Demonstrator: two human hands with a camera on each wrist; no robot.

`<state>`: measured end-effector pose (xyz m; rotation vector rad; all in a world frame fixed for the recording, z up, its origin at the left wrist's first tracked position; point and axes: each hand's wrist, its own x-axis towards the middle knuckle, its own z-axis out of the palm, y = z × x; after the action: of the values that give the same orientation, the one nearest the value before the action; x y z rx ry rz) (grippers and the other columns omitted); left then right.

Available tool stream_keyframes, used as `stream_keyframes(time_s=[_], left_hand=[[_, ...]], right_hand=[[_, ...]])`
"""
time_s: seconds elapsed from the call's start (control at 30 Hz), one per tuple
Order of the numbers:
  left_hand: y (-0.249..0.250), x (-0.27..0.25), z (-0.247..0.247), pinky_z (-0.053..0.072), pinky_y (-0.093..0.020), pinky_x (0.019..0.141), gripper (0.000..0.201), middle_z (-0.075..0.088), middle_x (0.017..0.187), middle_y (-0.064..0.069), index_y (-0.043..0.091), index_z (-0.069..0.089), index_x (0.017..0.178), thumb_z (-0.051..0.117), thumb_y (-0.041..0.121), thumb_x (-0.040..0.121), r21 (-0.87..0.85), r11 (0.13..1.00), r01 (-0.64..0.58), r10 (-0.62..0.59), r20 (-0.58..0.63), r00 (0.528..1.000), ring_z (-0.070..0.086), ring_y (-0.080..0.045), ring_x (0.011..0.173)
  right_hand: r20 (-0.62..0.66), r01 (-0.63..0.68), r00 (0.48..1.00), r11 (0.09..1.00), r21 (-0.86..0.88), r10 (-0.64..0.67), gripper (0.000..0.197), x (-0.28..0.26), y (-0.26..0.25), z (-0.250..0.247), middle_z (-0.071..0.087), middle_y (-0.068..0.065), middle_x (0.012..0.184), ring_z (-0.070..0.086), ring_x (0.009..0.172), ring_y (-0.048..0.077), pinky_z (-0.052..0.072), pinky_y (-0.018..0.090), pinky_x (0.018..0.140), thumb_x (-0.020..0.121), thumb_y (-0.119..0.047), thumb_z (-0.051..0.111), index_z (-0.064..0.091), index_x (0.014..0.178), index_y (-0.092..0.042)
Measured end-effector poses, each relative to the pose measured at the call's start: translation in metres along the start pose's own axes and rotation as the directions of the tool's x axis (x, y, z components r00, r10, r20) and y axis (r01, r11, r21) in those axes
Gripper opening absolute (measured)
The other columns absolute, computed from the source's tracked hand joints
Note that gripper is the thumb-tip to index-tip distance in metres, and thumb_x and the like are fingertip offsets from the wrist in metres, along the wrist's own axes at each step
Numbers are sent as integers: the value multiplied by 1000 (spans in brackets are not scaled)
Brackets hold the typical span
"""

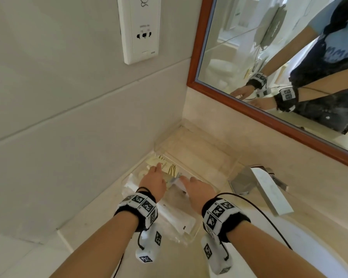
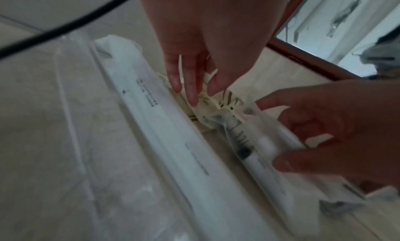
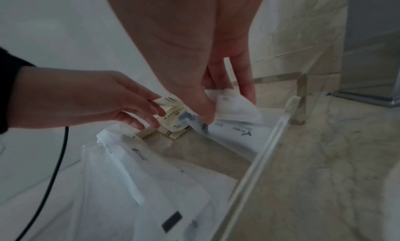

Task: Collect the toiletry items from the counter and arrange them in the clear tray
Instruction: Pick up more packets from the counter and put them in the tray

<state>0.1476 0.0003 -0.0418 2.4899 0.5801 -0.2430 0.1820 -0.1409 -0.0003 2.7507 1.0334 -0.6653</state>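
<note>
At the left wall of the clear tray (image 1: 197, 230), which sits on the bench (image 1: 100, 219) in the corner below the mirror (image 1: 289, 57), long white sachets (image 2: 164, 142) lie lengthwise against the side. I judge they were laid parallel so that the flat packs nest and leave the middle free.

Next to them, my left hand (image 1: 154, 182) reaches into the tray with fingers extended and slightly spread. The fingertips (image 2: 192, 97) press on a cream printed packet (image 1: 167, 167), which lies toward the far end of this section. The left wrist view shows no curl round it; I judge the hand is flattening or steadying it.

To the right, my right hand (image 1: 201, 189) pinches the end of a white sachet (image 3: 236, 106) between thumb and fingers, its tail overlapping the cream packet. The grip at one end suggests I am aligning it beside the others. A clear-wrapped item (image 2: 255, 147) lies under this hand; its contents are too blurred to name.

Farther right, the tray's far compartment holds nothing I can make out, and a chrome tap (image 1: 265, 189) stands just beside the tray.
</note>
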Motion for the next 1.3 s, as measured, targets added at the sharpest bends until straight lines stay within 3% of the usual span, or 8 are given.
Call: stream_keyframes(time_s=[0.23, 0.37, 0.73, 0.83, 0.93, 1.13, 1.2, 1.3], left_hand=[[-9, 8, -1, 39, -34, 102, 65, 40, 134, -13, 21, 19, 150, 47, 15, 92, 322, 946, -37, 45, -19, 999, 46, -26, 119], [-12, 9, -4, 36, -34, 105, 64, 41, 134, -10, 24, 23, 149, 47, 16, 91, 344, 939, -19, 39, -52, 998, 44, -24, 121], [-21, 6, -4, 37, -33, 104, 55, 43, 135, -7, 20, 35, 142, 47, 11, 90, 266, 964, -15, 43, -99, 994, 47, -23, 120], [-20, 5, -4, 37, -34, 104, 54, 43, 134, -7, 19, 36, 141, 46, 10, 89, 267, 963, -25, 52, -95, 994, 48, -22, 120], [-18, 4, -2, 37, -33, 102, 54, 43, 134, -8, 20, 36, 142, 45, 10, 90, 279, 959, -49, 77, -90, 993, 48, -22, 119], [-16, 5, -4, 37, -32, 102, 53, 43, 134, -7, 20, 37, 140, 45, 10, 89, 270, 961, -56, 87, -105, 991, 49, -22, 119], [-14, 5, -5, 37, -32, 102, 52, 43, 134, -7, 19, 37, 140, 45, 10, 89, 270, 961, -57, 89, -109, 990, 49, -22, 119], [-11, 3, -5, 37, -32, 101, 51, 43, 135, -7, 19, 38, 140, 44, 9, 90, 272, 960, -64, 101, -121, 988, 49, -22, 119]], right_hand=[[-33, 19, 999, 999, -39, -20, 57, -1, -5, 2, 49, 12, 130, 56, 112, 29, 50, 36, 82, 94, -12, 45, 21, 146, -17], [-121, -1, 992, 988, -152, -18, 72, 4, -3, -1, 46, 12, 131, 51, 114, 28, 49, 35, 81, 86, -2, 57, 20, 146, -13], [-95, -57, 994, 991, -123, 45, 45, 6, -3, 5, 50, 11, 121, 62, 88, 26, 38, 26, 55, 90, -2, 51, 33, 130, -8], [-82, -132, 989, 990, -56, 127, 42, 13, -1, 9, 50, 11, 122, 65, 94, 27, 41, 26, 61, 89, 1, 51, 35, 128, -8], [-69, -157, 985, 988, -4, 157, 36, 21, -1, 16, 50, 12, 121, 63, 87, 26, 43, 29, 63, 91, -3, 52, 39, 124, -7], [-89, -84, 993, 993, -82, 77, 32, 20, 1, 17, 52, 11, 119, 61, 100, 27, 47, 32, 69, 100, -26, 38, 44, 125, -7], [-148, -77, 987, 991, -105, 61, 30, 16, 3, 13, 53, 11, 122, 58, 107, 27, 49, 33, 75, 102, -21, 34, 45, 125, -7], [-132, -125, 985, 989, -82, 114, 33, 12, 9, 13, 49, 11, 126, 52, 113, 26, 50, 33, 80, 93, -4, 45, 43, 126, -5]])
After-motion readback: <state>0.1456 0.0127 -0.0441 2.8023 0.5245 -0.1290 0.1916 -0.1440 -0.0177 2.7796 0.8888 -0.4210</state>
